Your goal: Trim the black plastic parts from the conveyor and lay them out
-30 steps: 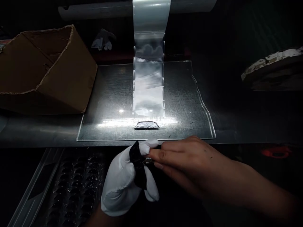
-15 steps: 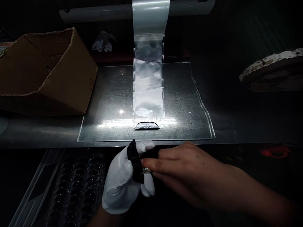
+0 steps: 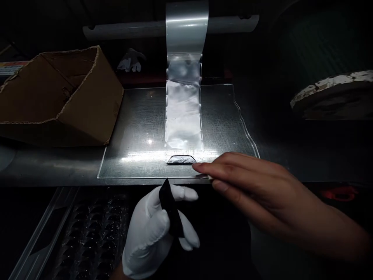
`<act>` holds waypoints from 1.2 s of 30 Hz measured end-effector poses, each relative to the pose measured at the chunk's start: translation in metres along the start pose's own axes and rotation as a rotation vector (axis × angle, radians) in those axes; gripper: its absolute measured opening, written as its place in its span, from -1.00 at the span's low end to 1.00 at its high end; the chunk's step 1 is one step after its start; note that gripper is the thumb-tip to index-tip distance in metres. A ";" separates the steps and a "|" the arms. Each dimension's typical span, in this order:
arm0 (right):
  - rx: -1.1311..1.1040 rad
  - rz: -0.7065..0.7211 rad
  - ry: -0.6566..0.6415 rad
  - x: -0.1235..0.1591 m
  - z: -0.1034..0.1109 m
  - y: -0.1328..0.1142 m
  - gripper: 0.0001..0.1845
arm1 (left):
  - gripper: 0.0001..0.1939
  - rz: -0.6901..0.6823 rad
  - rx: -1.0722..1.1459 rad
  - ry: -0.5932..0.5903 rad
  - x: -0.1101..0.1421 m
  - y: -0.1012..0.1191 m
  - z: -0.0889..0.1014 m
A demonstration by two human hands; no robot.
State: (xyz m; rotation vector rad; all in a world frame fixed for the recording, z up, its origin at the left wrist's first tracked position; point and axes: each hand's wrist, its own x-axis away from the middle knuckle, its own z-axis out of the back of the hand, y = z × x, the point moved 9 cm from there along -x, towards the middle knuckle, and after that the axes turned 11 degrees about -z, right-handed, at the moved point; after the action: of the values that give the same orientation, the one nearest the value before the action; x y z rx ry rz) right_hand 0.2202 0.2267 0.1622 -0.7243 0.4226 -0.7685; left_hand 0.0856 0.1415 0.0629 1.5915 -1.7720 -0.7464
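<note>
My left hand (image 3: 154, 229), in a white glove, is closed on a thin black strip-like piece (image 3: 171, 210) below the bench edge. My bare right hand (image 3: 247, 186) reaches over the front edge of a scratched clear plate (image 3: 136, 132), fingers pressed together on a small thin sliver (image 3: 204, 177) that I cannot name. Its fingertips are just right of a small dark curved piece (image 3: 181, 159) lying on the plate. A strip of clear film pouches (image 3: 183, 112) runs down the plate from a roll at the back.
An open cardboard box (image 3: 58, 101) lies tilted at the left. A white tube (image 3: 145, 27) spans the back, with a crumpled white glove (image 3: 131, 62) below it. A round flat object (image 3: 332, 93) sits at the right. A clear blister tray (image 3: 90, 233) lies under the bench edge.
My right hand has drawn away from the gloved hand and moved up and right onto the plate's front edge, carrying the small sliver. The left hand stays low with the black piece.
</note>
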 end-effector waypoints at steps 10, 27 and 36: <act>0.376 0.149 -0.089 -0.014 -0.014 -0.023 -0.61 | -0.55 0.124 0.009 0.008 0.008 -0.006 -0.008; 0.530 0.149 -0.043 -0.017 -0.025 -0.022 -0.64 | -0.68 0.175 -0.094 0.123 0.008 -0.004 0.005; 0.231 0.125 0.012 -0.010 -0.016 -0.015 -0.64 | -0.61 0.134 0.075 0.003 0.008 -0.008 0.002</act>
State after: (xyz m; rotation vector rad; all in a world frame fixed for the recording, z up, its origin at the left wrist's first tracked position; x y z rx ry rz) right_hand 0.1965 0.2199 0.1632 -0.4729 0.3786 -0.6910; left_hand 0.0887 0.1324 0.0568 1.5028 -1.9030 -0.6206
